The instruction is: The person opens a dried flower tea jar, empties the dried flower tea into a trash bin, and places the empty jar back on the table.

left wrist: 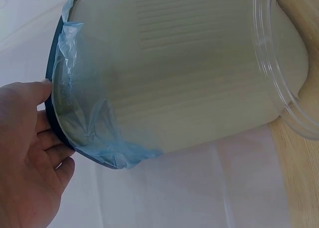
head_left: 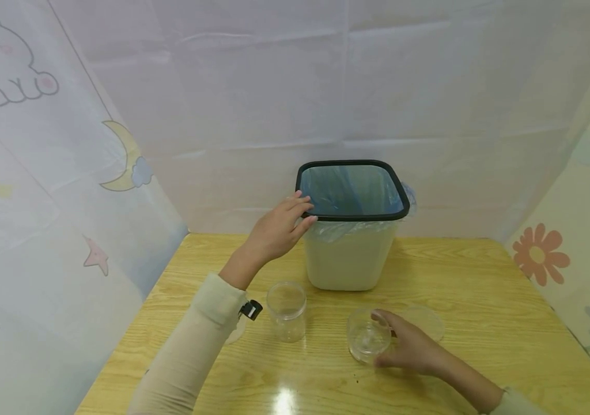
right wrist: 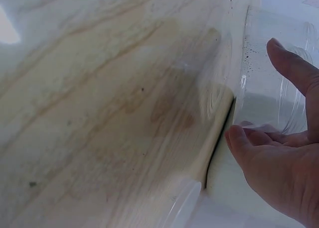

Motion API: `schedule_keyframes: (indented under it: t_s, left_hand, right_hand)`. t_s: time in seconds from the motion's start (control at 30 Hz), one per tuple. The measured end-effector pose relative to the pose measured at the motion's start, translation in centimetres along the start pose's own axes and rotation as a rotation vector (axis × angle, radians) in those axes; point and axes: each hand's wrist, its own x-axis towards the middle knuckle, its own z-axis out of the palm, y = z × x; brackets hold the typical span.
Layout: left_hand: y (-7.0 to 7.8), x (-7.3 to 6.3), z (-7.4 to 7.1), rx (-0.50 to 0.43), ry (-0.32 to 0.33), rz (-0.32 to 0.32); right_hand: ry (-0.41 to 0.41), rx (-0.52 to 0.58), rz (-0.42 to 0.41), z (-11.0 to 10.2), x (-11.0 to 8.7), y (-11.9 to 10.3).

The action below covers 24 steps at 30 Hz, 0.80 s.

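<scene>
My left hand (head_left: 280, 227) holds the black rim (head_left: 349, 218) of a cream trash bin (head_left: 347, 262) at its near left corner. Thumb and fingers lie about the rim in the left wrist view, the fingertips partly hidden behind it. A thin bluish bag (left wrist: 94, 123) lines the bin and folds over its edge. To the right, my right hand (head_left: 411, 346) grips a clear plastic jar (head_left: 365, 337) from its right side, thumb and fingers on opposite sides. Dark specks (right wrist: 252, 54) show at that jar in the right wrist view. A second clear jar (head_left: 287, 314) stands below my left wrist.
A clear round lid (head_left: 427, 323) lies on the wooden table (head_left: 481, 288) beyond my right hand. Another pale disc (head_left: 237, 332) is partly covered by my left sleeve. Small dark crumbs dot the tabletop in front of the gripped jar. Printed cloth (head_left: 253, 104) hangs behind and at both sides.
</scene>
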Motion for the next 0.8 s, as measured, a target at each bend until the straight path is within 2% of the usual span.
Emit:
schedule_keyframes:
  t_s: [0.23, 0.6, 0.8]
  left_hand:
    - [0.0, -0.1, 0.0, -0.002, 0.001, -0.005]
    - [0.1, -0.2, -0.1, -0.008, 0.007, 0.003]
    - [0.1, -0.2, -0.1, -0.004, 0.007, -0.004]
  right_hand:
    - [-0.014, 0.014, 0.028, 0.5, -0.1, -0.1]
    - [-0.016, 0.034, 0.025, 0.9, -0.1, 0.2]
    - [-0.015, 0.031, 0.062, 1.2, -0.3, 0.3]
